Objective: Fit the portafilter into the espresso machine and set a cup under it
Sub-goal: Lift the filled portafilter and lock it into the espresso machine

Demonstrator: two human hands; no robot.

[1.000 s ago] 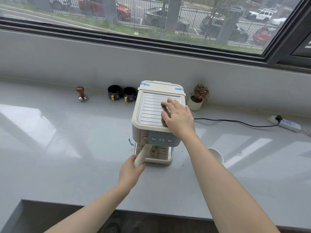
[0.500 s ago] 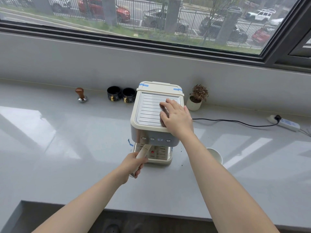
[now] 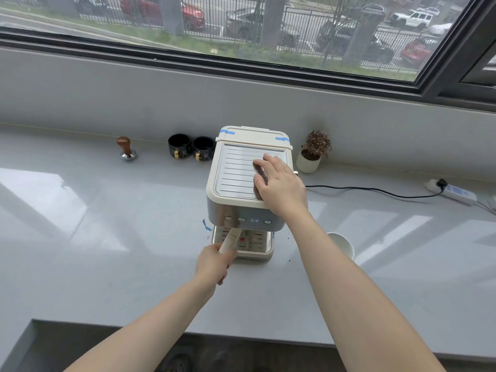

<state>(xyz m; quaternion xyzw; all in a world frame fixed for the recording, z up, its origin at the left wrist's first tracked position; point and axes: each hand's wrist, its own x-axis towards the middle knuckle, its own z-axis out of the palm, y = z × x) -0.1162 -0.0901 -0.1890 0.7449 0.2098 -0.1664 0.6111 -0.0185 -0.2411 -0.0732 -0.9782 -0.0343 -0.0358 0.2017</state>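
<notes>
A cream espresso machine [image 3: 236,170] stands on the grey counter [image 3: 107,237]. My right hand [image 3: 279,183] lies flat on its ribbed top, fingers spread, gripping nothing. My left hand [image 3: 214,263] is closed around the cream handle of the portafilter [image 3: 231,238], which runs up under the machine's front; its head is hidden beneath the button panel. A white cup [image 3: 342,244] stands on the counter right of the machine, partly behind my right forearm. The drip tray [image 3: 257,249] under the group head holds no cup.
Two black mugs [image 3: 192,150] and a wooden-knobbed tamper [image 3: 126,149] stand at the back left. A small potted plant [image 3: 311,154] sits behind the machine on the right. A black cord [image 3: 375,190] runs to a power strip [image 3: 456,193]. Coffee grounds speckle the counter by the drip tray.
My left hand has slid along the portafilter handle and closed more firmly on it, and the handle has swung slightly. My right hand stays on the machine's top.
</notes>
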